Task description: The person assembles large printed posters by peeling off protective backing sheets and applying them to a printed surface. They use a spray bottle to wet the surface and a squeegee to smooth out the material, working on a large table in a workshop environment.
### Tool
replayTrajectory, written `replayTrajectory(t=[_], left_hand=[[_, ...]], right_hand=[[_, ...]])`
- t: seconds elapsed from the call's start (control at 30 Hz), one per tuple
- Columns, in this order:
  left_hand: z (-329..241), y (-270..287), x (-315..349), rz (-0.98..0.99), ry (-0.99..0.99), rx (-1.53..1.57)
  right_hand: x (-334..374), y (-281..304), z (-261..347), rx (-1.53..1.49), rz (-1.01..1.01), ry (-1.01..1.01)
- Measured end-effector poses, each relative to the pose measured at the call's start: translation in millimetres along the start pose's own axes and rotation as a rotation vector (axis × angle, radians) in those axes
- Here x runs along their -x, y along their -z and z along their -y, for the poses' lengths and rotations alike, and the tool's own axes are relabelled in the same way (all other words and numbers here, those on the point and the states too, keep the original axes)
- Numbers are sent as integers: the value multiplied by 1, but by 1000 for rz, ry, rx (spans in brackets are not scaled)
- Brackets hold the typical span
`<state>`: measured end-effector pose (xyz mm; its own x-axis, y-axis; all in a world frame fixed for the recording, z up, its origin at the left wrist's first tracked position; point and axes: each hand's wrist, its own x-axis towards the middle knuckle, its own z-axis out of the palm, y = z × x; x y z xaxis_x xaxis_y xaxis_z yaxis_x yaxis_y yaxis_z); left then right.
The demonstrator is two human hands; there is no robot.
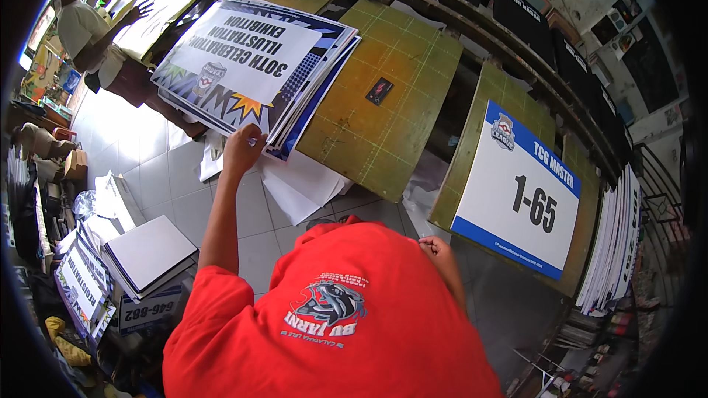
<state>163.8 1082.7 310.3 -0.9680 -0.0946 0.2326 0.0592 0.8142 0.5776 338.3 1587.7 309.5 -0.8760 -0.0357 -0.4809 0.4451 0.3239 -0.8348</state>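
Observation:
My left hand (245, 149) is closed at the near corner of a stack of printed sign boards (291, 44), its fingertips pinched at the board edges. The top board has a white panel with black lettering, a grey emblem and an orange starburst. Under it, several more boards lie slightly fanned out. My right hand (436, 250) hangs low beside my red shirt (324, 265), fingers curled; whether anything is in it is hidden. To its right, a white sign board with blue bands (516, 199) lies on a yellow-green worktable.
A small black card (379, 91) lies on the middle worktable (398, 44). Upright boards (612, 243) stand at the right. Dark shirts (520, 18) lie along the far rails. Loose paper (299, 184) hangs below the stack. Boards (151, 250) fill the lower left. A person (88, 37) stands far left.

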Motion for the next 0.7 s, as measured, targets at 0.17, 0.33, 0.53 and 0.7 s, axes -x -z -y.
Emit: replayTrajectory(t=[0.17,0.33,0.53,0.7], left_hand=[[0,-10,-4,33,51,-162],[11,-19,-8,39,-20,-292],[-9,-21,-14,50,18,-348],[2,-24,-23,-48,69,-366]], right_hand=[[7,-6,-1,-18,-9,-14],[13,-8,-13,-46,-26,-13],[22,-15,-10,-159,-43,-58],[19,-14,-23,-170,-37,-46]])
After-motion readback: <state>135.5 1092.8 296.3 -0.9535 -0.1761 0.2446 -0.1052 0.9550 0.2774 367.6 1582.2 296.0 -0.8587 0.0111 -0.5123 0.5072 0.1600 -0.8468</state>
